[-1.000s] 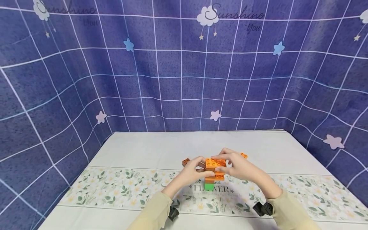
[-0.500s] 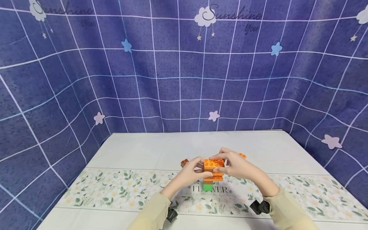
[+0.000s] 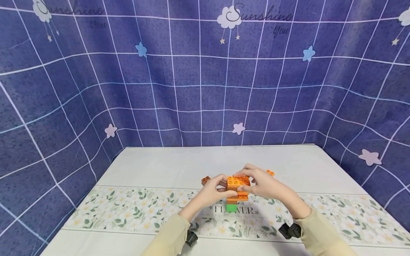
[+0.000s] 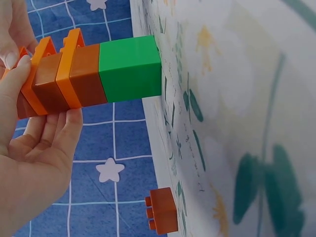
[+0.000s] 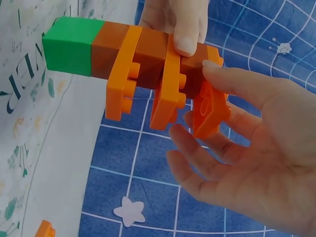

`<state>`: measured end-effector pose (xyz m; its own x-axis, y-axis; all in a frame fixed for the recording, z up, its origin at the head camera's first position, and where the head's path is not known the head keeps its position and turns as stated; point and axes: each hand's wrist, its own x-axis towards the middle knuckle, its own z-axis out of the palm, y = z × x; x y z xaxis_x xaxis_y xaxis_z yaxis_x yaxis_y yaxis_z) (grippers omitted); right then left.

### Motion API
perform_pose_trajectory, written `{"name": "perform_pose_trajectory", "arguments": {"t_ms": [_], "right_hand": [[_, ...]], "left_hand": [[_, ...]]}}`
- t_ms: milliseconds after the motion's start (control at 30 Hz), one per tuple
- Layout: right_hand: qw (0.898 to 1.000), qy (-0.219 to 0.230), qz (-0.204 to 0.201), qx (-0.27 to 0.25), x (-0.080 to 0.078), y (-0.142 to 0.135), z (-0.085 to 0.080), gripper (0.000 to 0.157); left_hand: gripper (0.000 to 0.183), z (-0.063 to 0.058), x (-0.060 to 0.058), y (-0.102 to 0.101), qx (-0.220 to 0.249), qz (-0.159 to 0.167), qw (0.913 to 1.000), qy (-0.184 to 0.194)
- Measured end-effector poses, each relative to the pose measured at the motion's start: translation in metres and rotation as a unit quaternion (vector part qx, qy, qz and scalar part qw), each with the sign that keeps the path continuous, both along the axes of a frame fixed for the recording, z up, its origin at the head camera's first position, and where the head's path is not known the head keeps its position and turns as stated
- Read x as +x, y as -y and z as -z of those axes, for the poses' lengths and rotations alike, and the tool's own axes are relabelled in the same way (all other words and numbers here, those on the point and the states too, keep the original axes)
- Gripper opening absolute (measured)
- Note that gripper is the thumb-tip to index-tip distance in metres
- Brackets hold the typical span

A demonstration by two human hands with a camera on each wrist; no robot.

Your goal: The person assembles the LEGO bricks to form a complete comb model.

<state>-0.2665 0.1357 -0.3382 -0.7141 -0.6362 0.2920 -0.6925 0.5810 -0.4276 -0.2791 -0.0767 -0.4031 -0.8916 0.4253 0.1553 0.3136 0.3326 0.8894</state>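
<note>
A tower of toy building bricks stands upright on the table, with a green brick (image 4: 131, 69) at its foot. Above it, brown bricks (image 5: 109, 49) alternate with thin orange bricks (image 5: 116, 96) whose studded ends jut out to one side. My left hand (image 3: 209, 193) grips the upper part of the tower, thumb at the near side and fingers behind. At the top, my right hand (image 3: 262, 183) pinches the uppermost orange brick (image 3: 235, 182) between thumb and fingers. In the right wrist view that brick's jutting end is angled differently from the ones below.
A loose brown brick (image 3: 206, 180) lies on the table behind the left hand, and a small orange brick (image 3: 270, 172) lies behind the right. The white table (image 3: 160, 163) has a floral band; a blue gridded curtain (image 3: 189, 71) hangs behind it.
The head view has shifted slightly, moving the scene a little to the left in the picture. Both hands keep about the same hold on the tower and its top brick.
</note>
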Motion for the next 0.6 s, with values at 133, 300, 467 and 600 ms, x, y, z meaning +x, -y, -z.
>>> {"name": "perform_pose_trajectory", "arguments": {"t_ms": [133,300,467,600], "right_hand": [[1.000,-0.016,-0.008,-0.007,0.000,0.001,0.002,0.034],[1.000,-0.026,-0.007,-0.015,0.002,0.002,0.006,0.033],[0.999,-0.025,0.005,-0.037,0.003,0.003,0.012,0.034],[0.997,-0.018,0.017,-0.069,0.002,0.006,0.016,0.034]], "left_hand": [[0.031,0.000,0.000,0.000,-0.002,-0.001,1.0000,-0.004],[0.030,0.000,0.001,-0.001,0.002,0.002,1.0000,0.001],[0.030,0.002,0.000,0.000,-0.002,0.004,1.0000,-0.002],[0.029,0.002,0.000,0.001,-0.007,0.003,1.0000,-0.005]]}}
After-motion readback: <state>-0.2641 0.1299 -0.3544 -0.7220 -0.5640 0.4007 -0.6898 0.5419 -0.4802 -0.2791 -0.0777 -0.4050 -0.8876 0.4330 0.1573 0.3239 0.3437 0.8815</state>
